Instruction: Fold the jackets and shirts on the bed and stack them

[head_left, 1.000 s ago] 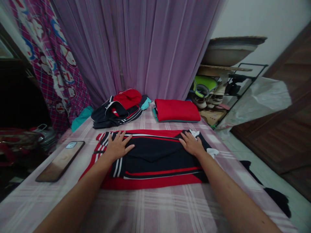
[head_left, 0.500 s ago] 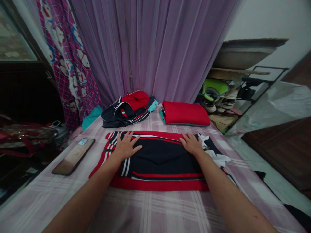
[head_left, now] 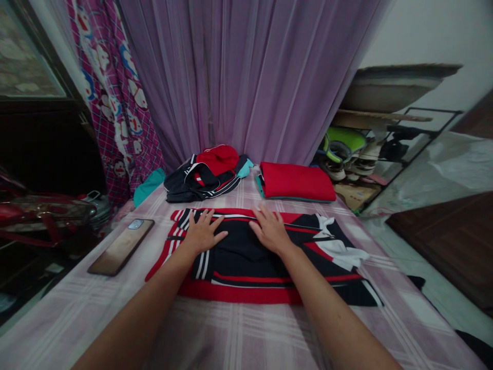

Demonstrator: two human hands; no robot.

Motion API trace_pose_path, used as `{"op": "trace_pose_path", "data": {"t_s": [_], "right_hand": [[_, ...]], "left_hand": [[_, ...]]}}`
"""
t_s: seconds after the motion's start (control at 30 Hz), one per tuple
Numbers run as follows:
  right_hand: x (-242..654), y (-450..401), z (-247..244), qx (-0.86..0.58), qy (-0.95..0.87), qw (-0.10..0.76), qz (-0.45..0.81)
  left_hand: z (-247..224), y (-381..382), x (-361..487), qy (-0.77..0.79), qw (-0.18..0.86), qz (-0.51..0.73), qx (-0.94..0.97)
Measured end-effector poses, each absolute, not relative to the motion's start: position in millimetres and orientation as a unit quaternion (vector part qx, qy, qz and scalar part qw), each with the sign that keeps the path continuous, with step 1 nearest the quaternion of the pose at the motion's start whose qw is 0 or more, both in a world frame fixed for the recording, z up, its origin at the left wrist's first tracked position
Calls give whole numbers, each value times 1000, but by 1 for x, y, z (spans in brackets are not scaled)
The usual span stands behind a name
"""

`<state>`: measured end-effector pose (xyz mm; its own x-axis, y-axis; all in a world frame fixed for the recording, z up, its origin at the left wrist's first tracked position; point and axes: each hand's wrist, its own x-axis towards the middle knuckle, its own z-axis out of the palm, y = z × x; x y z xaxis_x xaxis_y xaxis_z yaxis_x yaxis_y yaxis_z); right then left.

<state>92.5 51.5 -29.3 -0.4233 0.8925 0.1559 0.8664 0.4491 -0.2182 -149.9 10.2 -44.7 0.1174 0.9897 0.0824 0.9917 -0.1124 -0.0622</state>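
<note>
A track jacket [head_left: 242, 253] in navy and red with white stripes lies flat on the bed, its sleeves laid over the body. On its left end, by the striped cuff, rests my left hand [head_left: 203, 234], fingers spread. My right hand [head_left: 270, 231] lies on the upper middle of the jacket, its fingers stretched out and holding nothing. White cloth [head_left: 342, 253] shows at the jacket's collar end on the right. My forearms cover parts of the lower edge.
Behind the jacket are a crumpled navy-and-red garment [head_left: 206, 174] and a folded red stack [head_left: 296, 181]. A phone [head_left: 121, 246] lies to the left on the checked sheet [head_left: 246, 334]. Purple curtains [head_left: 246, 77] hang behind; a shoe rack [head_left: 354, 154] stands at right.
My right hand has moved left along the jacket, from near the collar end toward the middle. The left hand stays at the cuff. The camera view has shifted slightly.
</note>
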Motion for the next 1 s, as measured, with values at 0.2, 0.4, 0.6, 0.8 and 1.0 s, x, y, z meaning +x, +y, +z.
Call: {"op": "trace_pose_path", "data": {"t_s": [0.2, 0.4, 0.6, 0.8, 1.0], "right_hand": [[87, 37, -52, -473, -874, 67, 89], [91, 36, -53, -494, -854, 147, 74], [92, 35, -53, -483, -859, 149, 74], [93, 35, -54, -483, -859, 148, 85], [95, 36, -52, -487, -853, 157, 98]], "left_hand": [[-47, 9, -150, -667, 49, -27, -743], [-38, 14, -146, -688, 28, -36, -724], [-29, 17, -105, -661, 72, -103, -740], [-47, 25, -94, -651, -12, -49, -757], [-50, 21, -128, -692, 62, -56, -717]]}}
